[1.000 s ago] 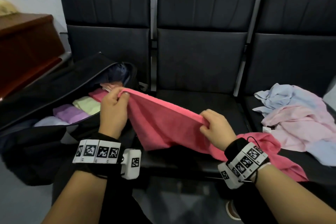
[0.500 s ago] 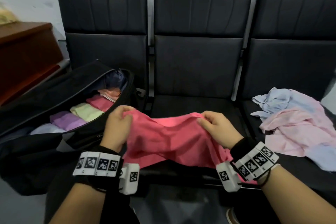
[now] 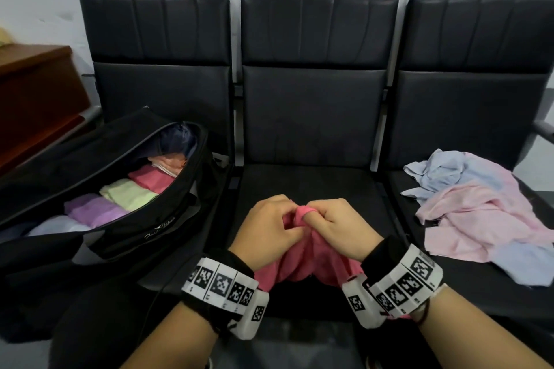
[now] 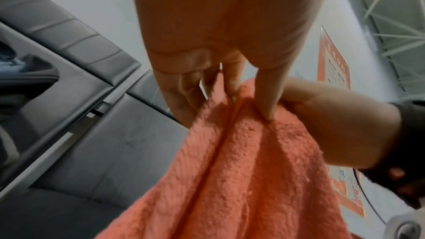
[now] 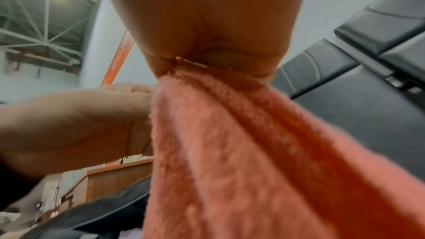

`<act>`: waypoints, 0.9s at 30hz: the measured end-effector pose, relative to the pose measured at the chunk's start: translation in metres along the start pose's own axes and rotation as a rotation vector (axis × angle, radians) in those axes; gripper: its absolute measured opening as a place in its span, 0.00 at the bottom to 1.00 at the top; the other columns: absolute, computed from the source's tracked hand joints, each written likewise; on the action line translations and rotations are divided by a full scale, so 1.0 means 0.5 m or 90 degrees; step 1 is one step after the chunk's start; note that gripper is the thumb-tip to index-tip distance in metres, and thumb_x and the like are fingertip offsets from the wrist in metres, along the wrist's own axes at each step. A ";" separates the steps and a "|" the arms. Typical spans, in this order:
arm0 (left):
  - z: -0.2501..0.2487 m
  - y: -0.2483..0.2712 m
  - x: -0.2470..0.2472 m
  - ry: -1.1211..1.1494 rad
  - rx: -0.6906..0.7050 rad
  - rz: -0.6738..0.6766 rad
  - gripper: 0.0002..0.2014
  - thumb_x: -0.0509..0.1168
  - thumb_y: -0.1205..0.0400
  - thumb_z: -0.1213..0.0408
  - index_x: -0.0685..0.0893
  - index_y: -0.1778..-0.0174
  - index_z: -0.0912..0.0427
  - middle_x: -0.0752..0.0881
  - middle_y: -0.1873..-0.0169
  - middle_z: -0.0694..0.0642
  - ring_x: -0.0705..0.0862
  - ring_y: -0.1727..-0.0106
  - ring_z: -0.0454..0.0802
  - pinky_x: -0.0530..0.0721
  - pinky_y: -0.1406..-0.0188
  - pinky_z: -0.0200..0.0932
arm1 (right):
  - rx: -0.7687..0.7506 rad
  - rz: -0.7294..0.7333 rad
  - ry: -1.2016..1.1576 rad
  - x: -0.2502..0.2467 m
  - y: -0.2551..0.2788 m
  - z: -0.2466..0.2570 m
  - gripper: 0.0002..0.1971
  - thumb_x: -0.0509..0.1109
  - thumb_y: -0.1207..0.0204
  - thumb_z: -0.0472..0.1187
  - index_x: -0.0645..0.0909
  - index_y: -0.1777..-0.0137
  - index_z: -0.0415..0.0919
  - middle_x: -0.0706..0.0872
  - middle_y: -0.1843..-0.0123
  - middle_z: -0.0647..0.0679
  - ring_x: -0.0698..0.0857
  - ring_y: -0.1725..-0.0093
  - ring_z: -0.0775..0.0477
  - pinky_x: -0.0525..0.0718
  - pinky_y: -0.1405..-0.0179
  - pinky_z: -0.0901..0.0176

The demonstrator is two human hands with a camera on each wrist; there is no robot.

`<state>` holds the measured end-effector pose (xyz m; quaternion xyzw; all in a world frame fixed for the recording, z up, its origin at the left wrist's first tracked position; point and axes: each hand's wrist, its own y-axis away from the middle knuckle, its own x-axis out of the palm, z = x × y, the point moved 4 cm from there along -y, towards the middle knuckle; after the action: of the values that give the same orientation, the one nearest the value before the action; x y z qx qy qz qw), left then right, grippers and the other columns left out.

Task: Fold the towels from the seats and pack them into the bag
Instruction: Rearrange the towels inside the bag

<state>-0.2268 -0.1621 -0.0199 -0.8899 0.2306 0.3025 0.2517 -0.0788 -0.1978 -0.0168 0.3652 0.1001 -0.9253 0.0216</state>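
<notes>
Over the middle seat [image 3: 311,186] I hold a coral-pink towel [image 3: 302,260] [image 4: 248,170] [image 5: 230,143] doubled over, its two top corners brought together. My left hand [image 3: 269,225] and right hand [image 3: 338,225] touch each other there, both pinching the towel's top edge, and the rest hangs down between my wrists. The black bag [image 3: 150,219] lies unzipped on the left seat, with several folded towels [image 3: 126,195] in a row inside. A loose heap of pale pink and light blue towels [image 3: 485,210] lies on the right seat.
The three black seats stand in a row against a grey wall. A brown wooden cabinet [image 3: 33,99] is at the far left behind the bag. A metal armrest [image 3: 544,129] juts out at the right edge.
My hands, stretched apart with the towel spread between them a second ago, have come together at the centre. The towel now hangs folded in half.
</notes>
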 end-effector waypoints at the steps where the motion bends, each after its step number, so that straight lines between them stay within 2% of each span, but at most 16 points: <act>1: -0.001 -0.003 0.003 -0.027 -0.002 -0.008 0.05 0.73 0.26 0.60 0.85 0.66 0.52 0.78 0.67 0.45 0.80 0.63 0.44 0.82 0.59 0.52 | 0.005 0.006 0.042 -0.003 0.003 0.000 0.18 0.61 0.16 0.50 0.80 0.68 0.50 0.81 0.72 0.51 0.79 0.69 0.53 0.80 0.63 0.50; 4: 0.002 -0.007 0.003 -0.084 0.014 -0.018 0.08 0.65 0.21 0.57 0.88 0.60 0.54 0.80 0.64 0.44 0.83 0.59 0.47 0.83 0.56 0.55 | 0.012 -0.004 0.215 -0.013 0.012 -0.008 0.15 0.60 0.20 0.52 0.79 0.61 0.44 0.83 0.68 0.50 0.83 0.63 0.43 0.81 0.61 0.47; 7: 0.001 -0.009 -0.011 -0.098 0.012 -0.055 0.14 0.59 0.18 0.56 0.88 0.58 0.56 0.83 0.62 0.47 0.85 0.57 0.51 0.83 0.54 0.56 | 0.038 -0.032 0.331 -0.030 0.020 -0.023 0.04 0.65 0.26 0.46 0.80 0.55 0.49 0.86 0.58 0.51 0.85 0.53 0.41 0.80 0.58 0.50; 11: 0.007 -0.005 -0.067 -0.057 0.016 -0.164 0.11 0.61 0.20 0.65 0.88 0.61 0.63 0.84 0.64 0.53 0.85 0.59 0.55 0.82 0.54 0.58 | 0.137 -0.072 0.395 -0.084 0.029 -0.061 0.06 0.68 0.32 0.41 0.79 0.55 0.48 0.86 0.54 0.49 0.86 0.49 0.36 0.81 0.57 0.49; 13: 0.026 -0.005 -0.112 -0.035 -0.013 -0.235 0.11 0.62 0.21 0.66 0.88 0.62 0.65 0.86 0.65 0.57 0.85 0.60 0.56 0.82 0.54 0.57 | 0.161 -0.128 0.381 -0.126 0.035 -0.076 0.08 0.68 0.34 0.38 0.81 0.55 0.46 0.86 0.56 0.48 0.86 0.51 0.34 0.83 0.57 0.46; 15: 0.048 -0.005 -0.155 -0.027 -0.049 -0.289 0.13 0.61 0.22 0.63 0.88 0.62 0.65 0.87 0.64 0.57 0.84 0.59 0.55 0.81 0.54 0.53 | 0.154 -0.178 0.344 -0.157 0.039 -0.082 0.10 0.69 0.35 0.34 0.83 0.55 0.46 0.86 0.58 0.47 0.85 0.53 0.34 0.83 0.56 0.44; 19: 0.079 -0.005 -0.211 -0.019 -0.099 -0.364 0.13 0.61 0.21 0.63 0.88 0.63 0.65 0.86 0.66 0.57 0.82 0.60 0.56 0.75 0.58 0.49 | 0.130 -0.204 0.289 -0.173 0.038 -0.088 0.14 0.70 0.38 0.31 0.85 0.54 0.47 0.87 0.57 0.50 0.85 0.53 0.39 0.84 0.52 0.43; 23: 0.101 0.002 -0.241 -0.029 -0.131 -0.424 0.12 0.61 0.18 0.67 0.90 0.55 0.66 0.90 0.59 0.61 0.85 0.53 0.59 0.79 0.51 0.54 | 0.142 -0.186 0.202 -0.167 0.034 -0.112 0.12 0.70 0.35 0.31 0.87 0.56 0.48 0.89 0.60 0.53 0.87 0.55 0.47 0.84 0.52 0.49; 27: 0.133 0.009 -0.261 -0.034 -0.171 -0.455 0.12 0.62 0.17 0.67 0.90 0.53 0.68 0.90 0.58 0.65 0.86 0.51 0.63 0.80 0.49 0.56 | 0.123 -0.213 0.158 -0.163 0.039 -0.125 0.11 0.73 0.33 0.30 0.88 0.58 0.47 0.88 0.62 0.55 0.86 0.58 0.53 0.81 0.57 0.58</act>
<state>-0.3501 -0.0928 0.0183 -0.9311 -0.1425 0.2460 0.2283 0.0250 -0.2072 -0.0091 0.4548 0.0721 -0.8693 -0.1798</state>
